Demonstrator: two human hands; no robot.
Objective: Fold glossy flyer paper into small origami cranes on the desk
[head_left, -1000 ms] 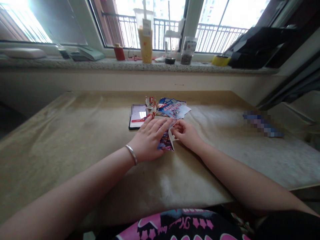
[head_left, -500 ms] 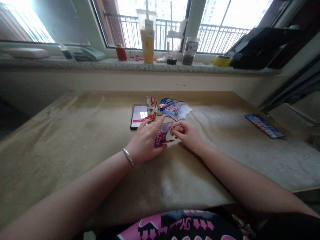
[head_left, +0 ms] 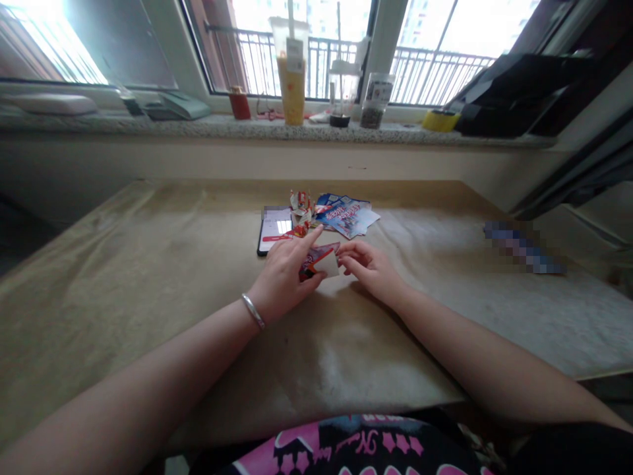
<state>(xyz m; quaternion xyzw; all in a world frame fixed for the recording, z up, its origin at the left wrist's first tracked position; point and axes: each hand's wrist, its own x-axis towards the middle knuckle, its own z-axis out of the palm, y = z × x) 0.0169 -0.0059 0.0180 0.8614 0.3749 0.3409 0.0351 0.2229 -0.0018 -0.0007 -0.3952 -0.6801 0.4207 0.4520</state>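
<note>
A small printed paper sheet (head_left: 327, 265), red and purple with a bare white side, lies under my left hand (head_left: 287, 267) on the table. One edge of it is folded over, and my left thumb presses on that fold. My left index finger stretches along the far side, while the other left fingers are partly hidden. Close at the sheet's right edge is my right hand (head_left: 372, 267), its fingers curled with thumb and fingertips brought together. Those fingertips meet the sheet's edge; the contact itself is small and hard to see.
Just beyond my left hand lies a phone (head_left: 274, 227) with its screen lit. Beside it sit folded red-and-white paper pieces (head_left: 301, 203) and a fan of blue printed sheets (head_left: 349, 216). A blurred blue packet (head_left: 524, 247) lies far right. Cups (head_left: 293, 86) line the windowsill.
The sheet's near edge has come up and over, so more of its white side shows. My left thumb has shifted up onto the fold. My right hand has barely moved.
</note>
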